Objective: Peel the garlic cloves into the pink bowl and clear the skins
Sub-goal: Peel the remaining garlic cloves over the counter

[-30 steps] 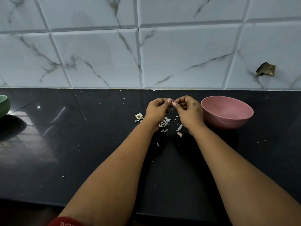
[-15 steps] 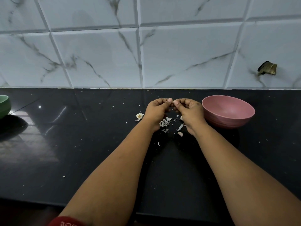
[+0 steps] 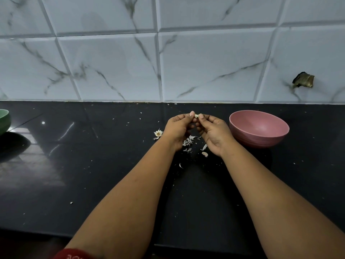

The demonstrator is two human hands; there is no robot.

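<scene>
- A garlic clove (image 3: pixel 196 115) is pinched between the fingertips of the left hand (image 3: pixel 177 128) and the right hand (image 3: pixel 214 132), both sets of fingers curled around it above the black counter (image 3: pixel 93 174).
- Loose skins (image 3: pixel 188 142) lie on the counter directly beneath the hands; the pink bowl (image 3: pixel 259 128) stands just right of the right hand.
- Compared with half a second earlier, the clove shows more plainly at the fingertips; hands and bowl have barely shifted.
- A green bowl (image 3: pixel 3 121) sits at the far left edge.

Dim, cool light; glare streaks on the countertop (image 3: pixel 56 165); wide-angle bowing
</scene>
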